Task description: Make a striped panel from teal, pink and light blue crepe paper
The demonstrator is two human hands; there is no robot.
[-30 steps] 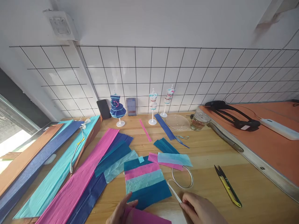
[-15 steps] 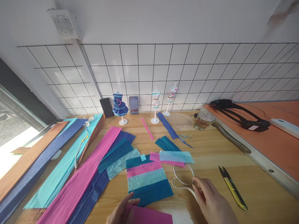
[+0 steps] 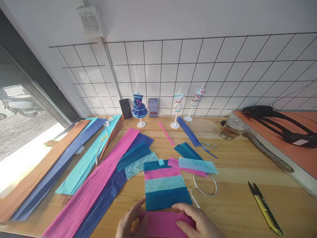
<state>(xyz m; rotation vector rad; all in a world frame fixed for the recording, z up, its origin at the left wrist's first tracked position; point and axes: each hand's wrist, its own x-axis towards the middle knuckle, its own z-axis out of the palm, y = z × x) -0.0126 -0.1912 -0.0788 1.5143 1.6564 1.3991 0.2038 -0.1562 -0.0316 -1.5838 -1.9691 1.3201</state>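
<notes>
A piece of pink crepe paper (image 3: 160, 225) lies at the front edge of the view, between my two hands. My left hand (image 3: 130, 220) is curled round its left side. On the right side, my right hand (image 3: 195, 220) pinches the paper between thumb and fingers. Just beyond stands a flat layered panel of teal, pink and light blue strips (image 3: 164, 185). To its right lies a white ring of narrow tape (image 3: 217, 188) with a loose tail, partly under a light blue strip (image 3: 198, 163) and a pink one. What lies below the pink paper is hidden.
Long crepe strips, including a pink one (image 3: 94, 178) and an orange one (image 3: 47, 165), spread across the left. Yellow-handled thread snips (image 3: 264, 210) lie at right. Behind are a dressed mini mannequin (image 3: 140, 109), two other mannequins (image 3: 177, 105), two phones and a glass jar (image 3: 234, 128).
My right hand has left the white tape ring and moved left onto the pink crepe paper. The ring's tail lies loose. The view has turned slightly left.
</notes>
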